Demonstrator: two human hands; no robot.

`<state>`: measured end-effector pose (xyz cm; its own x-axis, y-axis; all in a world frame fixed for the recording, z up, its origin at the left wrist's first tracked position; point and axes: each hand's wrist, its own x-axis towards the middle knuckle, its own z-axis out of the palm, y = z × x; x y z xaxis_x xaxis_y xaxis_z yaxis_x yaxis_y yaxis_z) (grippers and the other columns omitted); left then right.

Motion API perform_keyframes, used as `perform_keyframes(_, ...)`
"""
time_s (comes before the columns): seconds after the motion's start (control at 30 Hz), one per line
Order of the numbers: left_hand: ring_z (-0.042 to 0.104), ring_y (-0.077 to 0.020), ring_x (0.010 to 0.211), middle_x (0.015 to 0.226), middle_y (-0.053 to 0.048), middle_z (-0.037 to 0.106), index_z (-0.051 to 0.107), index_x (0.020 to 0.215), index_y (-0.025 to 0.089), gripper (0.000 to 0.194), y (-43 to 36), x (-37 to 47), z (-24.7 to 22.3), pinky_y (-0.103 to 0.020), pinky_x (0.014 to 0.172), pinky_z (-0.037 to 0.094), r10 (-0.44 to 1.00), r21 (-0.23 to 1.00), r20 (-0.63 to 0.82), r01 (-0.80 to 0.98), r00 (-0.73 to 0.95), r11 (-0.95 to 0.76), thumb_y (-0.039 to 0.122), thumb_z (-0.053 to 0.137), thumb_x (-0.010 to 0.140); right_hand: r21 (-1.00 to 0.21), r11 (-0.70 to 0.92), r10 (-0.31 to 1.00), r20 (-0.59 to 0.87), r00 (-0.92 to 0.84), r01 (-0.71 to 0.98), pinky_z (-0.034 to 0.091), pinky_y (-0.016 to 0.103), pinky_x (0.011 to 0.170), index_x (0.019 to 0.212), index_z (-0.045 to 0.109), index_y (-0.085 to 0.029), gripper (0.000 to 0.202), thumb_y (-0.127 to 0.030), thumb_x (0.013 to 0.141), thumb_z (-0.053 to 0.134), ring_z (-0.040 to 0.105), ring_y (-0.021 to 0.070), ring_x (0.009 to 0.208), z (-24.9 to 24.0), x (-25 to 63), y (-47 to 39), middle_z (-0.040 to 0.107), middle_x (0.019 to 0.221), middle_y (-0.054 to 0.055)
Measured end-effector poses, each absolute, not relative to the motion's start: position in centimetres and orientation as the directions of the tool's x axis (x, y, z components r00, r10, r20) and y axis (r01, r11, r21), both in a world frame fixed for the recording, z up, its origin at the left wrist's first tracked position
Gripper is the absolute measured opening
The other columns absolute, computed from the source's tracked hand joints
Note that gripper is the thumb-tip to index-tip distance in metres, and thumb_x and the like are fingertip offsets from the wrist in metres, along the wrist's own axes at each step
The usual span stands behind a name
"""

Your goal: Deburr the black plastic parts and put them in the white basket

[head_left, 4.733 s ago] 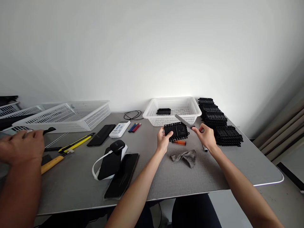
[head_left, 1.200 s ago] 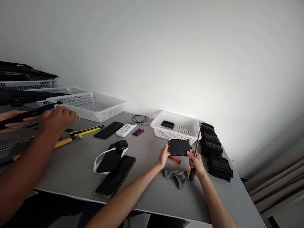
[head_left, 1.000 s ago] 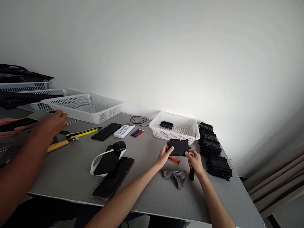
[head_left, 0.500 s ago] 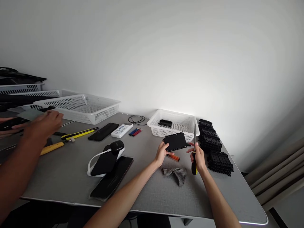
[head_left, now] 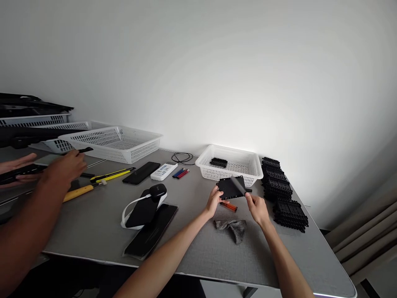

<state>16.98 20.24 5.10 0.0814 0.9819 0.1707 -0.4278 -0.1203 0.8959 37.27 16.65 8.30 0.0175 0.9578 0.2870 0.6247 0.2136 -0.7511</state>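
Observation:
My left hand (head_left: 214, 200) is closed on the left edge of a black plastic plate (head_left: 228, 189) with small notches along its edges, tilted above the table. In my right hand (head_left: 257, 207) is a file (head_left: 238, 185), its flat grey blade blurred and lying across the plate's right part. Its black and yellow handle is mostly hidden by my fingers. Beneath the plate an orange-handled tool (head_left: 228, 206) lies on the table. A crumpled grey cloth (head_left: 232, 228) is nearer to me, between my forearms.
Behind the plate stands a white basket (head_left: 204, 171) holding black parts (head_left: 218, 162). Stacks of black plates (head_left: 290, 213) line the right side. Phones (head_left: 142, 172), a power bank (head_left: 164, 170) and a yellow cutter (head_left: 113, 175) lie leftward. A co-worker's hand (head_left: 66, 169) works at far left.
My right hand has swung the file from upright down across the plate. The view has turned slightly left. At far left the co-worker's hand has moved a little.

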Motion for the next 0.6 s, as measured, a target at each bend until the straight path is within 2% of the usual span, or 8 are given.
perform_keyframes(0.17,0.062,-0.0165,0.07,0.085,-0.002,0.061,0.061,0.099,0.017,0.032,20.6,16.8,4.5,-0.04,0.065,0.062,0.982,0.904,0.166,-0.411,0.092,-0.115,0.035,0.062,0.073,-0.554,0.183,0.97,0.238,-0.056,0.812,0.024,0.028,0.058,0.057,0.058,-0.021,0.06,-0.065,0.092,0.039,0.056,0.0212,0.06,8.1,36.9,16.2,0.058,0.056,0.007)
perform_keyframes(0.27,0.062,-0.0152,0.065,0.075,0.002,0.056,0.061,0.108,0.018,0.038,20.8,16.7,4.2,-0.039,0.066,0.062,0.984,0.907,0.153,-0.408,0.091,-0.103,0.035,0.063,0.075,-0.479,0.16,0.977,0.202,-0.069,0.863,0.024,0.028,0.057,0.063,0.064,-0.021,0.062,-0.063,0.096,0.033,0.059,0.022,0.062,7.9,36.5,16.1,0.063,0.061,0.008)
perform_keyframes(0.47,0.062,-0.015,0.058,0.067,0.005,0.052,0.05,0.135,0.018,0.06,20.8,16.2,4.0,-0.038,0.063,0.062,0.99,0.908,0.124,-0.411,0.07,-0.084,0.033,0.061,0.077,-0.393,0.144,0.982,0.169,-0.082,0.908,0.025,0.028,0.056,0.069,0.068,-0.021,0.065,-0.06,0.1,0.026,0.063,0.022,0.066,8.1,36.5,16.2,0.068,0.067,0.009)
perform_keyframes(0.6,0.064,-0.0148,0.055,0.065,0.006,0.051,0.039,0.145,0.017,0.071,20.8,15.9,4.1,-0.035,0.063,0.061,0.993,0.918,0.097,-0.391,0.061,-0.066,0.032,0.059,0.079,-0.364,0.143,0.981,0.176,-0.083,0.92,0.025,0.028,0.056,0.069,0.067,-0.02,0.065,-0.058,0.101,0.025,0.063,0.0215,0.066,8.2,36.6,16.2,0.068,0.068,0.01)
